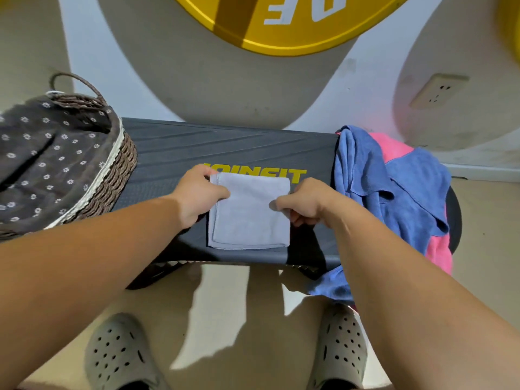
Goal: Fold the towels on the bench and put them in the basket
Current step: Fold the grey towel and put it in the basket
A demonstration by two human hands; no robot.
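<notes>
Centre: folded towel [250, 212], plain pale lavender-grey; bench [225, 147], dark charcoal with moulded chevron lines and yellow lettering.
Left: basket [121, 175], brown wicker weave edged in cream lace; liner [42, 164], dark brown, dotted with small white flowers.
Right: blue towel [365, 170], plain mid-blue; pink towel [391, 147], plain bright pink.
Far: disc [281, 38], yellow with white letters; wall [374, 88], white with large beige curved shapes; socket [439, 92], cream.
Near: clogs [118, 358], pale grey with dark round holes; floor [168, 305], beige.
</notes>
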